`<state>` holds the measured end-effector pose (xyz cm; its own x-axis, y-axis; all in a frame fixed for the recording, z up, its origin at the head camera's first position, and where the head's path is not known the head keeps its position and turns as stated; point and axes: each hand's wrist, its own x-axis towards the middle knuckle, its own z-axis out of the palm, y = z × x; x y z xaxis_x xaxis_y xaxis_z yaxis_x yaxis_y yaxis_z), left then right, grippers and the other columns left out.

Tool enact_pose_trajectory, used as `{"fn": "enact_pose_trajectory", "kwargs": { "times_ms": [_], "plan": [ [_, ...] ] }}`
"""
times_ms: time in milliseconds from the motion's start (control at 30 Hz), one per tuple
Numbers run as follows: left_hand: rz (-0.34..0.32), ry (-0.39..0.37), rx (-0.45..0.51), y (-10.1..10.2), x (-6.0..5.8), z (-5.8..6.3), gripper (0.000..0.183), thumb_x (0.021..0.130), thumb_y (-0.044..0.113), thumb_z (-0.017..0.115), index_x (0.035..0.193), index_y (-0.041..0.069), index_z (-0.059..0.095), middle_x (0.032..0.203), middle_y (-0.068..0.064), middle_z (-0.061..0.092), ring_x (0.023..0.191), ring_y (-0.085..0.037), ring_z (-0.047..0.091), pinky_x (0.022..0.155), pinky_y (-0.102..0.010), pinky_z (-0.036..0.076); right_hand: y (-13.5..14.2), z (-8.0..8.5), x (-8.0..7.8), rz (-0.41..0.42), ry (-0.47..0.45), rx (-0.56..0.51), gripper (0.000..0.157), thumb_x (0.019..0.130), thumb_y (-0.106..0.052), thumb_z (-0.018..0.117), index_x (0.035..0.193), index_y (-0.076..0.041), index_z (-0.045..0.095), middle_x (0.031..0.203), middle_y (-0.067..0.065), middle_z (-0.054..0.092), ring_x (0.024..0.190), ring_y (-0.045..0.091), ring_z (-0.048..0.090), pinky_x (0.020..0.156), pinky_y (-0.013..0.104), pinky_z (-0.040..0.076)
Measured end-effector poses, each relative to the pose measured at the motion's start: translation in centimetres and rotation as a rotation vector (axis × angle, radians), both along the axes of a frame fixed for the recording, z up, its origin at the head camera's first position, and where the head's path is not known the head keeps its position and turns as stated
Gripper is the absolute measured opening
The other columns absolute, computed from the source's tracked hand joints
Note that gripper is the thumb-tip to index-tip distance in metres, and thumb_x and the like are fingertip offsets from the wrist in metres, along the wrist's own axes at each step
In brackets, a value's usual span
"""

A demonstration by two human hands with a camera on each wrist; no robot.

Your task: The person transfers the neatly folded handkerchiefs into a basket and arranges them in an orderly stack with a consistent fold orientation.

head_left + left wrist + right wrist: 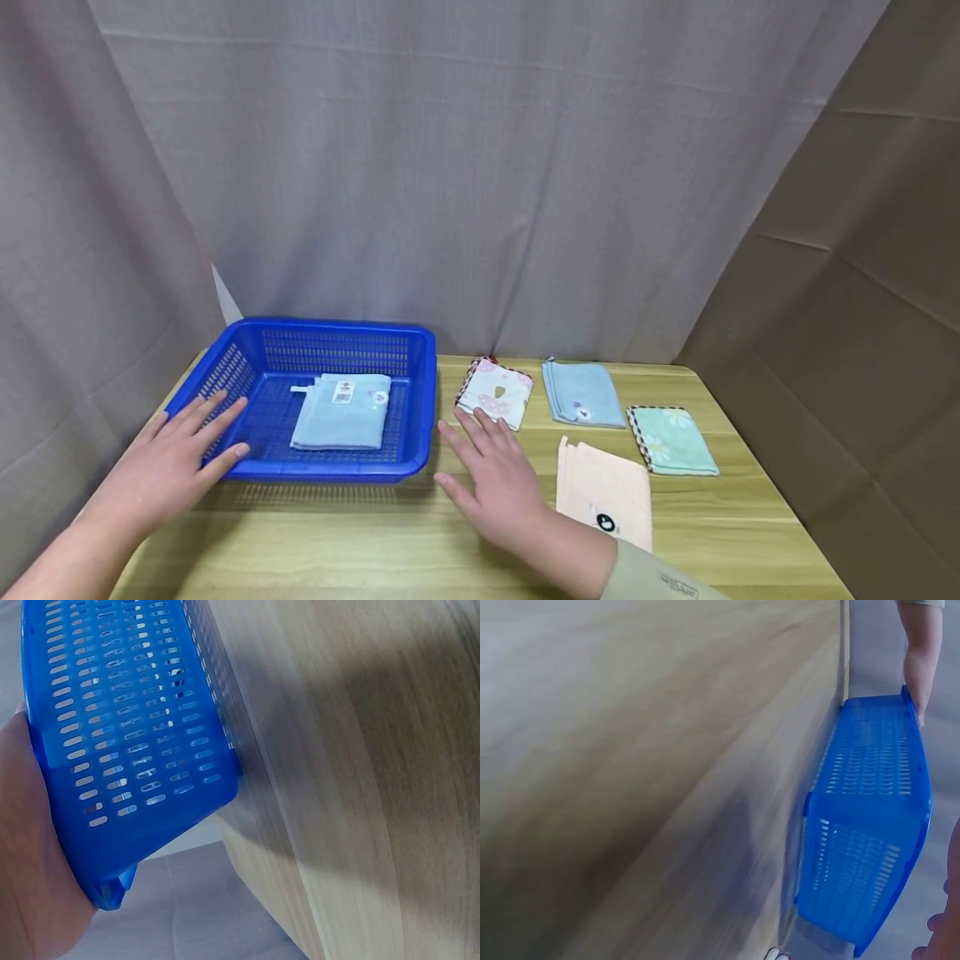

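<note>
One blue basket (258, 337): likely light, stiff perforated plastic, best held by opposite rims. Left hand (168, 462) lies flat, fingers straight, on its near-left corner; right hand (498, 483) hovers open just right of it. One folded blue towel (341, 411) sits inside; four folded cloths lie beyond the right hand.

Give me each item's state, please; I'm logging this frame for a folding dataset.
blue basket: upright on the table, holding one towel.
light blue towel: folded, label up, inside the basket.
left hand: open, fingers on the basket's left rim.
right hand: open, over the table beside the basket.
four towels: folded, lying apart on the table.
</note>
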<state>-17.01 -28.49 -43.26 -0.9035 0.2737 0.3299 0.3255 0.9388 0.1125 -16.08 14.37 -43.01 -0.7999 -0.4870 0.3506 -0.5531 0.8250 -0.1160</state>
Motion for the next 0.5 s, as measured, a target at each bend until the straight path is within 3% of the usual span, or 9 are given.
{"fn": "enact_pose_trajectory", "kwargs": {
  "times_ms": [500],
  "plan": [
    [-0.001,0.007,-0.005,0.0,0.0,0.1,0.066,0.099,0.049,0.054,0.155,0.019,0.036,0.152,-0.021,0.039,0.137,-0.046,0.035,0.117,-0.063,0.002,4.0,-1.6,1.7,-0.036,0.028,0.015,0.061,0.099,-0.051,0.051,0.152,-0.023,0.042,0.159,0.004,0.034,0.147,0.03,0.027,0.118,0.052,0.022]
  ]
}}
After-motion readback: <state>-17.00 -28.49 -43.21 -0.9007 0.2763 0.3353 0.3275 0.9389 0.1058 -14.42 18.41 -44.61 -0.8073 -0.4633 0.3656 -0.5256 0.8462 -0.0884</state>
